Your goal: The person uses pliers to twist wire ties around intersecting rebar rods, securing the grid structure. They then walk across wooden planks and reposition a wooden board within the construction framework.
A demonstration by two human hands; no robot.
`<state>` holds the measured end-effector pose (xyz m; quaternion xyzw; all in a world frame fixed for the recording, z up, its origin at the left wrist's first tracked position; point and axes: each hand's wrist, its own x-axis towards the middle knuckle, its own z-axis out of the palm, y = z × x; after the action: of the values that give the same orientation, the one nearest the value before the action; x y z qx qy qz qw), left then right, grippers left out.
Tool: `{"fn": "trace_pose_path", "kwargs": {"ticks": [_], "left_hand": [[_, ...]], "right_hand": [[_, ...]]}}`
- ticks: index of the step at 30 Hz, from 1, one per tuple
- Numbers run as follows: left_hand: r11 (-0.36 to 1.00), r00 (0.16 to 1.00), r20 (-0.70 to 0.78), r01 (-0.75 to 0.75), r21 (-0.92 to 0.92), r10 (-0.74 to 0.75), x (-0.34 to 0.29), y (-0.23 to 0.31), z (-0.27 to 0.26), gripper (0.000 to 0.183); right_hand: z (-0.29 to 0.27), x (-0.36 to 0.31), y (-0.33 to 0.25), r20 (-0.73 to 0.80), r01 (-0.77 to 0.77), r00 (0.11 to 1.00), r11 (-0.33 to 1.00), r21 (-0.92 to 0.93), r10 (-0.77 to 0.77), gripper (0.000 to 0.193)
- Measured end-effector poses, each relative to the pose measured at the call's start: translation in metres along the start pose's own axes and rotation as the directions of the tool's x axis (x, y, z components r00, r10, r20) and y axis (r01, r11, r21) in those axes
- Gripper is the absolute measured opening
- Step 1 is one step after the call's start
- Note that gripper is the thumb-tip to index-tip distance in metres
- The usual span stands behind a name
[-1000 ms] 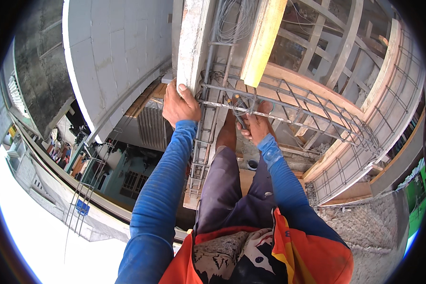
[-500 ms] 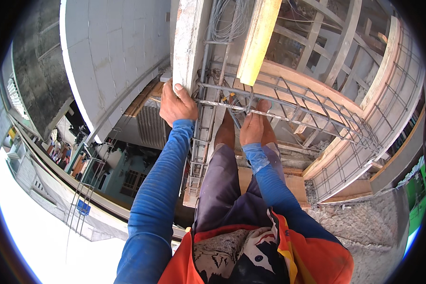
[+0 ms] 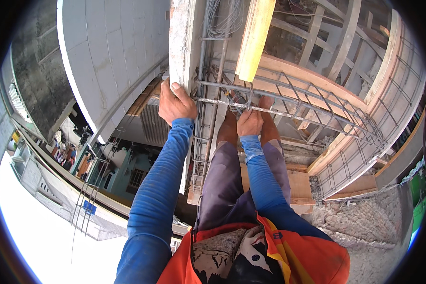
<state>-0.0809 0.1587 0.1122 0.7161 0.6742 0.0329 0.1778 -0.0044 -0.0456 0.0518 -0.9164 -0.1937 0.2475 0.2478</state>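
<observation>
My left hand (image 3: 177,102) is closed round the lower end of a whitish, worn board (image 3: 179,52), its thumb on the near face. To its right runs a rebar cage (image 3: 307,101), its steel bars joined by stirrups. My right hand (image 3: 250,123) is closed just below the front bar, beside a tangle of thin tie wire (image 3: 241,98). Its fingertips are hidden, so what it holds does not show. A small tool-like piece with yellow and dark parts (image 3: 230,97) lies among the wire. Above the cage, a yellow-painted beam (image 3: 253,47) ends near the bars.
My legs stand inside the timber formwork (image 3: 312,78). A coil of wire (image 3: 225,21) hangs by the upright bars at the top. Left of the board is a grey block wall (image 3: 113,52), with a deep drop below it. Rough concrete (image 3: 364,222) lies at lower right.
My right hand has shifted slightly left and up, its fingers now more tucked in below the bar by the wire. My left hand stays on the board.
</observation>
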Motion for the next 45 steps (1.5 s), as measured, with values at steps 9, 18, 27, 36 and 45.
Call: {"fn": "trace_pose_path", "kwargs": {"ticks": [9,18,27,36,45], "left_hand": [[0.998,0.997,0.057,0.057,0.001,-0.056,-0.002,0.004,-0.004,0.046],[0.998,0.999,0.031,0.039,-0.044,-0.037,-0.002,0.002,-0.008,0.05],[0.999,1.0,0.017,0.013,-0.052,-0.012,-0.001,0.005,-0.01,0.048],[0.857,0.831,0.209,-0.5,-0.12,0.515,-0.079,0.074,-0.031,0.059],[0.884,0.813,0.417,-0.235,-0.404,0.407,-0.136,0.022,-0.028,0.027]], "right_hand": [[-0.035,0.012,-0.035,0.101,-0.072,0.992,0.994,-0.081,0.08,0.031],[-0.007,-0.005,0.002,0.045,-0.125,0.991,0.992,-0.027,0.126,0.03],[-0.004,-0.01,0.006,0.26,0.015,0.966,0.997,-0.072,0.004,0.054],[-0.006,-0.011,0.003,0.417,0.279,0.9,0.904,-0.325,-0.128,0.06],[0.027,-0.011,0.012,0.317,0.053,0.947,0.939,-0.341,0.062,0.054]]}}
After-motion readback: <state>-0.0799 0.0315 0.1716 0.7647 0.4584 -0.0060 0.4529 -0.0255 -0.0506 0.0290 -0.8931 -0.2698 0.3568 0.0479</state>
